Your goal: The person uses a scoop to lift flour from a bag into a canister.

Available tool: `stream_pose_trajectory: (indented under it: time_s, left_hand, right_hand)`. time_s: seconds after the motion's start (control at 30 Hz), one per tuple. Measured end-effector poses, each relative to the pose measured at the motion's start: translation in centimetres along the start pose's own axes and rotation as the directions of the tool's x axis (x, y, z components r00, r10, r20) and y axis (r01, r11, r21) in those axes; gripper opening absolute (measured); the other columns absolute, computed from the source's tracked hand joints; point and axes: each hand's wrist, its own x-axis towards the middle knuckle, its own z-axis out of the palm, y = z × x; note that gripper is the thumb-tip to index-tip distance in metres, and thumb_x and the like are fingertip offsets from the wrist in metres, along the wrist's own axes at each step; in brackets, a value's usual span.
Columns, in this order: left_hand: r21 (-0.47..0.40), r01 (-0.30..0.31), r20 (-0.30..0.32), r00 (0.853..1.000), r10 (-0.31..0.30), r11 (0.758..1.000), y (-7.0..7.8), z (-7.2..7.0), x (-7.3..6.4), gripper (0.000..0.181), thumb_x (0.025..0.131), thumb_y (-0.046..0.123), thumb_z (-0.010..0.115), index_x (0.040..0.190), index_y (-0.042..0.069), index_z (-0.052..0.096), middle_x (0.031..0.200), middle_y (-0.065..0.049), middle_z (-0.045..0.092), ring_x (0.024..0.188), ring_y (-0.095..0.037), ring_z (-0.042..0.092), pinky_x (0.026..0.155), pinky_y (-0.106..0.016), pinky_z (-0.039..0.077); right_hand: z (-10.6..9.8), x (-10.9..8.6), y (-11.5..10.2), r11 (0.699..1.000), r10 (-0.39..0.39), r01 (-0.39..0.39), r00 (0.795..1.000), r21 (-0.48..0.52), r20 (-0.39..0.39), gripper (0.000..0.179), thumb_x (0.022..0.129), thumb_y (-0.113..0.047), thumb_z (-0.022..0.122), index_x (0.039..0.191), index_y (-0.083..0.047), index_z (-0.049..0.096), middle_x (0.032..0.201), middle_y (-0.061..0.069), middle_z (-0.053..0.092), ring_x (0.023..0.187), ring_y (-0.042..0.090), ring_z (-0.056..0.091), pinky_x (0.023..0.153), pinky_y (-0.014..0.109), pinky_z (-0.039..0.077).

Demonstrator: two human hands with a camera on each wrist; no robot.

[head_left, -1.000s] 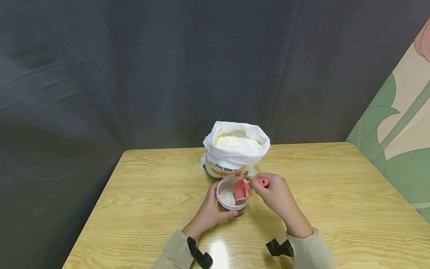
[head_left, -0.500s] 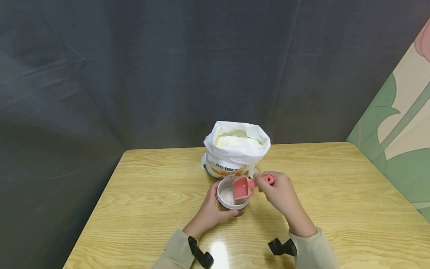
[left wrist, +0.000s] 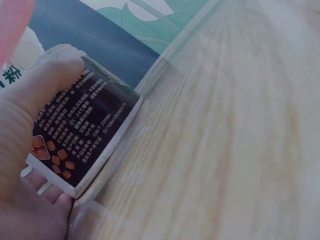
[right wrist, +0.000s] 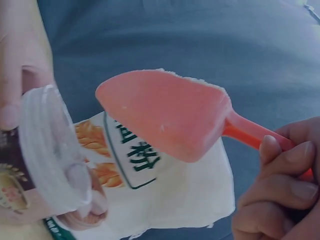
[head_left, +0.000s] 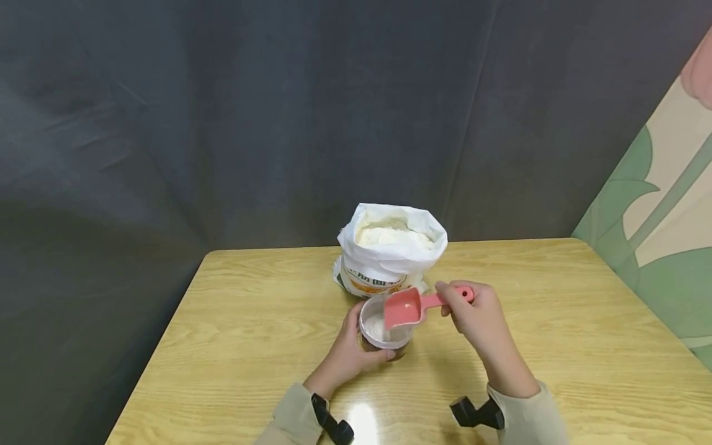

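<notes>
My left hand (head_left: 349,347) grips a round plastic jar (head_left: 364,334) from its left side, fingers and thumb curled about it. White powder (head_left: 376,327) lies inside. The jar's dark printed label (left wrist: 85,125) shows in the left wrist view, its base against the table. My right hand (head_left: 473,315) pinches the handle of a pink scoop (head_left: 404,307), whose bowl is tilted over the right part of the jar's mouth. In the right wrist view some white powder clings along the scoop's upper rim. Just behind the jar stands an open white flour bag (head_left: 384,259), filled with powder.
The wooden table (head_left: 250,309) reaches up to a dark cloth backdrop (head_left: 311,123). To the right is a panel (head_left: 667,235) with green leaf and pink flower shapes. Each sleeve carries a black wrist mount (head_left: 478,413).
My right hand has moved right and slightly up, turning the scoop from steeply tipped toward a flatter tilt. The left hand and jar have barely moved.
</notes>
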Motion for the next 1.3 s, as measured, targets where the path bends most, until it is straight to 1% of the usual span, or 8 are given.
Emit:
stream_pose_trajectory:
  time_s: [0.2,0.3,0.4,0.57,0.7,1.0,1.17,1.3]
  left_hand:
    - [0.005,0.002,-0.004,1.0,-0.002,1.0,-0.4,0.0,0.2,0.104,0.072,0.024,0.092,0.155,0.017,0.028,0.155,-0.008,0.038,0.143,-0.032,0.037,0.117,-0.059,0.025]
    - [0.008,0.012,-0.008,1.0,-0.012,1.0,-0.5,0.1,0.0,0.105,0.071,0.025,0.093,0.154,0.017,0.029,0.154,-0.008,0.038,0.142,-0.032,0.038,0.116,-0.061,0.025]
    - [0.003,-0.002,-0.011,1.0,0.002,1.0,-0.5,0.2,0.0,0.104,0.072,0.024,0.092,0.154,0.016,0.029,0.154,-0.009,0.038,0.141,-0.034,0.038,0.116,-0.062,0.025]
    - [0.002,-0.012,-0.015,1.0,0.013,1.0,-0.3,0.3,0.3,0.104,0.072,0.021,0.092,0.154,0.015,0.029,0.155,-0.011,0.037,0.143,-0.036,0.036,0.116,-0.063,0.024]
    - [0.003,-0.002,-0.013,1.0,0.002,1.0,-0.3,0.3,0.4,0.104,0.072,0.023,0.092,0.154,0.014,0.029,0.155,-0.011,0.037,0.143,-0.036,0.036,0.116,-0.062,0.024]
    - [0.011,-0.001,-0.003,1.0,0.001,1.0,-0.4,0.2,0.7,0.103,0.075,0.024,0.091,0.155,0.015,0.027,0.156,-0.011,0.035,0.143,-0.038,0.035,0.116,-0.062,0.026]
    - [0.012,-0.002,0.002,1.0,0.002,1.0,-0.4,0.4,0.8,0.104,0.075,0.025,0.091,0.155,0.014,0.027,0.156,-0.011,0.035,0.143,-0.036,0.036,0.115,-0.061,0.027]
    - [0.012,0.008,0.001,1.0,-0.008,1.0,-0.4,0.6,0.9,0.104,0.074,0.027,0.092,0.155,0.016,0.027,0.156,-0.009,0.035,0.142,-0.035,0.036,0.115,-0.06,0.028]
  right_hand:
    - [-1.2,0.3,-0.8,0.988,-0.014,0.023,0.998,0.155,-0.06,0.043,0.1,-0.016,0.06,0.06,-0.001,0.06,0.047,-0.001,0.047,0.043,0.008,0.033,0.039,0.027,0.024]
    - [-1.7,0.6,-1.2,0.965,-0.02,0.043,0.996,0.26,-0.091,0.045,0.1,-0.014,0.059,0.057,-0.003,0.059,0.046,0.0,0.048,0.042,0.008,0.031,0.041,0.033,0.018]
    - [-2.2,0.9,-1.6,0.932,-0.044,0.087,0.991,0.351,-0.13,0.045,0.101,-0.013,0.058,0.057,-0.004,0.06,0.047,0.0,0.05,0.042,0.009,0.032,0.044,0.037,0.017]
    - [-2.8,1.6,-2.5,0.878,-0.069,0.159,0.975,0.451,-0.209,0.045,0.101,-0.01,0.057,0.057,-0.005,0.062,0.046,0.002,0.051,0.04,0.011,0.034,0.042,0.03,0.023]
    - [-3.1,2.1,-3.3,0.855,-0.074,0.198,0.961,0.479,-0.265,0.044,0.101,-0.012,0.059,0.058,-0.003,0.061,0.047,0.003,0.052,0.039,0.011,0.035,0.04,0.024,0.027]
    - [-3.3,3.9,-4.3,0.878,-0.126,0.267,0.93,0.397,-0.345,0.043,0.098,-0.015,0.064,0.061,0.004,0.058,0.052,0.005,0.055,0.04,0.015,0.035,0.04,0.025,0.026]
    - [-3.3,4.8,-4.2,0.927,-0.141,0.255,0.916,0.273,-0.376,0.043,0.098,-0.018,0.064,0.061,0.003,0.058,0.051,0.003,0.053,0.04,0.014,0.034,0.039,0.024,0.025]
    - [-3.4,5.4,-3.9,0.969,-0.153,0.212,0.917,0.125,-0.369,0.042,0.099,-0.024,0.061,0.065,0.0,0.061,0.051,0.0,0.051,0.041,0.014,0.036,0.039,0.026,0.026]
